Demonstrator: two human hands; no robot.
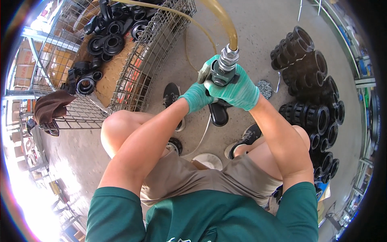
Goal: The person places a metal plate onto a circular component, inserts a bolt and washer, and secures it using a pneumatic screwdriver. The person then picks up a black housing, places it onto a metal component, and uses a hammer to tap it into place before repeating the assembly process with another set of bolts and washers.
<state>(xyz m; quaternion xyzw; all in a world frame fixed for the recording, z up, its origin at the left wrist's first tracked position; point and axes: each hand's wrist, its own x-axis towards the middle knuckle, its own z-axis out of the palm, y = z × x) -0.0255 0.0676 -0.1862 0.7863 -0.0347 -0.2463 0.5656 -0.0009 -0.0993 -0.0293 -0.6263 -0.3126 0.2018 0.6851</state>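
Head view. Largest first: we note a wire cage (135, 66) at upper left, black fittings (113, 44) lying loose inside; then stacked black rings (317, 117) along the right. An amber hose (224, 19) comes in from the top edge to a metal coupling (229, 57) on a dark hand tool (222, 76), which sits ahead of and between the knees (115, 124). The right hand (240, 91) is clamped round the tool's body; the left hand (197, 97) is pressed in beside it, fingers mostly hidden, so we cannot tell what it grips. A black rounded part (219, 115) shows just below both; whether it belongs to the tool is unclear. Judgement: we would hold the tool square and steady, keep the hose slack so it cannot twist the coupling, and keep fingertips off the working end. Smallest: a heap of small metal pieces (264, 88), right of the hands.
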